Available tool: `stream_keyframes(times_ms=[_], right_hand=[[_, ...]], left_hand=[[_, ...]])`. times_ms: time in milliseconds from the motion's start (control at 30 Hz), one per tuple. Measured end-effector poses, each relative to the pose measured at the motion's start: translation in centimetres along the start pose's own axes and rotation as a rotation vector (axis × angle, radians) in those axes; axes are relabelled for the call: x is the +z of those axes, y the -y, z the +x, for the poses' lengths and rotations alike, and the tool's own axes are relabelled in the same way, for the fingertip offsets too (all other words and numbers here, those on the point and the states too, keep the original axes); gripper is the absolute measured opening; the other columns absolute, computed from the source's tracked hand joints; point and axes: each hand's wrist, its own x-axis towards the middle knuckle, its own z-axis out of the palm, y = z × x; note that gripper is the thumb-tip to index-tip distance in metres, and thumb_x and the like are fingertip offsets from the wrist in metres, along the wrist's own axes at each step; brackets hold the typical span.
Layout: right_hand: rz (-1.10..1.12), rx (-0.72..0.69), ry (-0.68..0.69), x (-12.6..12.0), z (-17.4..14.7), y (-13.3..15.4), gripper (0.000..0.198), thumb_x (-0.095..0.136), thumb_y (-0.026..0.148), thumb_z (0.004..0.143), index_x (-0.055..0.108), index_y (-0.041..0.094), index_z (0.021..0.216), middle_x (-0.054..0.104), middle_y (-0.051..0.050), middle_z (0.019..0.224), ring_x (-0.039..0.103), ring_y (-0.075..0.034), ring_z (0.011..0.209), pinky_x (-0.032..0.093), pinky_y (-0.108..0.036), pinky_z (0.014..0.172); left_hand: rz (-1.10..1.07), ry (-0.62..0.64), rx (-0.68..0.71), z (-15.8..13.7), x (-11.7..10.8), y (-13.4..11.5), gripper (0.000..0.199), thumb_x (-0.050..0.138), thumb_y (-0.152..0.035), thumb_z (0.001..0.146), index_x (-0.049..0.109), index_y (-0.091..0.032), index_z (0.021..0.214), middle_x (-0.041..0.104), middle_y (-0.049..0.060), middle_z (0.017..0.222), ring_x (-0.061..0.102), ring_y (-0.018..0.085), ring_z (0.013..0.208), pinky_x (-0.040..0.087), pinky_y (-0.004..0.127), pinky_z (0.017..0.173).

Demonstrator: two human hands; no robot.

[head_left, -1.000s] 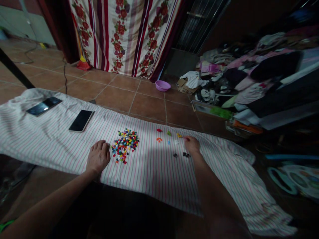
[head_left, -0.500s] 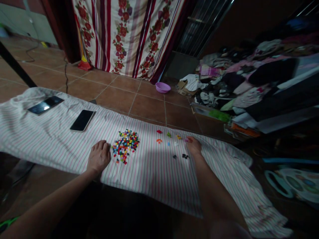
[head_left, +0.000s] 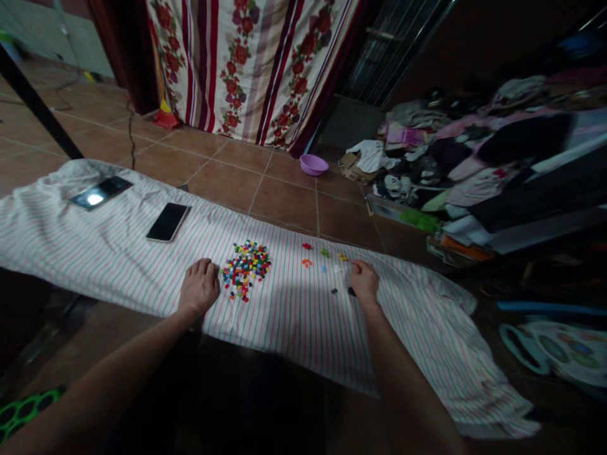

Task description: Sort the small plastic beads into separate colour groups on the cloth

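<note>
A heap of small multicoloured beads or cubes (head_left: 247, 265) lies on the striped cloth (head_left: 284, 322). Just left of it, my left hand (head_left: 200, 285) rests palm down on the cloth, fingers extended and holding nothing. My right hand (head_left: 364, 282) is over the small colour groups on the right, its thumb and fingers pinched together. Whatever they hold is too small to make out. Around it lie red pieces (head_left: 307, 246), green pieces (head_left: 324, 252), yellow pieces (head_left: 342, 257), orange pieces (head_left: 307, 263), a blue piece (head_left: 324, 269), white pieces (head_left: 337, 269) and dark pieces (head_left: 334, 291). Black pieces (head_left: 351, 291) are partly hidden by my hand.
Two phones, one dark (head_left: 168, 222) and one reflecting a light (head_left: 100, 193), lie on the cloth at left. Beyond the cloth's edge, a purple basin (head_left: 313, 165) stands on the tiled floor. Piled clothes (head_left: 427, 145) fill the right side.
My right hand has shifted slightly left and toward me, covering the pink pieces and part of the black ones. My left hand still rests beside the heap; the whole view has shifted slightly.
</note>
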Motion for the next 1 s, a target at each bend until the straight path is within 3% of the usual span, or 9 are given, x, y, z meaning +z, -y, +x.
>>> stream_keyframes(times_ms=[267,500,733,1000], right_hand=[[0.332,-0.207,-0.002,0.8,-6.5,9.0,0.030,0.039,0.021,0.082,0.068,0.018,0.086,0.069,-0.009,0.091,0.063,-0.020,0.091,0.050,-0.038,0.088],[0.461,-0.160,0.157,0.0,-13.8,16.1,0.030,0.039,0.024,0.088,0.068,0.021,0.093,0.069,-0.008,0.097,0.063,-0.019,0.096,0.050,-0.038,0.092],[0.488,-0.106,0.262,-1.0,-17.6,18.3,0.030,0.040,0.022,0.088,0.068,0.022,0.096,0.069,-0.008,0.100,0.062,-0.019,0.100,0.049,-0.037,0.093],[0.411,-0.165,0.323,0.0,-16.5,18.5,0.032,0.040,0.016,0.081,0.070,0.018,0.091,0.070,-0.009,0.094,0.064,-0.020,0.092,0.051,-0.035,0.088]], left_hand=[[-0.011,0.024,-0.007,0.1,-0.3,-0.1,0.016,0.044,-0.021,0.085,0.056,-0.016,0.095,0.058,0.015,0.109,0.052,0.029,0.105,0.041,0.042,0.087],[-0.049,0.019,-0.012,-0.1,-0.1,0.1,0.017,0.044,-0.022,0.084,0.055,-0.017,0.095,0.058,0.015,0.109,0.052,0.030,0.103,0.041,0.043,0.087],[-0.140,-0.025,-0.003,-0.4,0.2,0.6,0.020,0.040,-0.020,0.084,0.058,-0.016,0.095,0.059,0.017,0.111,0.052,0.029,0.107,0.041,0.045,0.091],[-0.158,-0.005,-0.041,-1.9,0.0,0.1,0.034,0.040,-0.020,0.083,0.059,-0.008,0.109,0.055,0.023,0.129,0.045,0.033,0.126,0.035,0.049,0.103]])
